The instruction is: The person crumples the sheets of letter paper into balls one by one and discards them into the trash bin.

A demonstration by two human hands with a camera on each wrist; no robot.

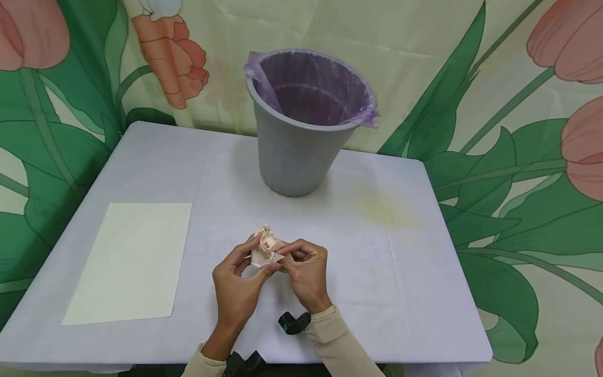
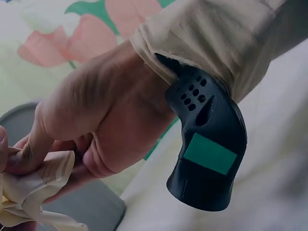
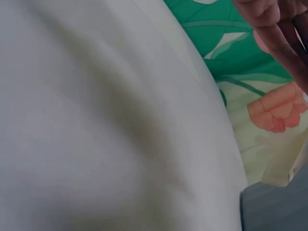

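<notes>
A crumpled piece of cream paper [image 1: 265,250] with thin brown printed lines is held up between both hands, above the front middle of the table. My left hand [image 1: 237,293] grips its left side, the thumb along the lower edge. From the right, my right hand [image 1: 306,272] pinches the paper's edge between thumb and curled fingers. The left wrist view shows the folded paper [image 2: 41,185] close up, with the left hand [image 2: 96,106] around it. Only an edge of the paper [image 3: 284,168] appears in the right wrist view.
A grey bin [image 1: 297,157] with a purple liner [image 1: 268,86] stands at the back of the table. On the left lies a flat, pale sheet of paper [image 1: 132,262]. White cloth covers the table [image 1: 400,293], and a flowered curtain [image 1: 424,47] hangs behind it.
</notes>
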